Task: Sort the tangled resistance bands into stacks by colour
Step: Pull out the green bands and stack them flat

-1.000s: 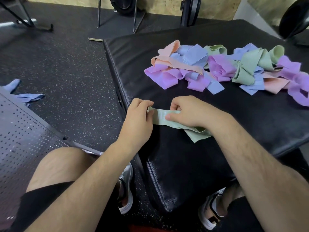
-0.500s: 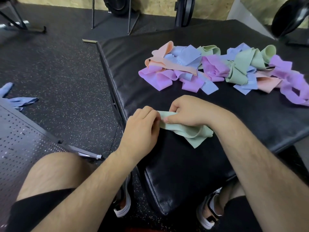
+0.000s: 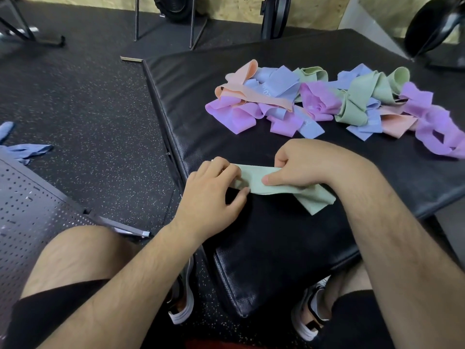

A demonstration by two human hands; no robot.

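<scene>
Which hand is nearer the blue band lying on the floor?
Left. The left hand is at the edge of the mat, toward the blue band; the right hand lies farther across the mat.

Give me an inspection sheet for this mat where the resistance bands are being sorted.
Surface: black padded mat.
Job's things: green band between the hands near the mat's front edge; tangled pile of purple, blue, green and peach bands farther back.
Clutter: blue bands on the floor at left, beside a perforated metal panel.
Grippers: left hand and right hand both pinch the green band.
Cables: nothing seen.
Surroundings: speckled rubber floor; metal stand legs behind.
</scene>
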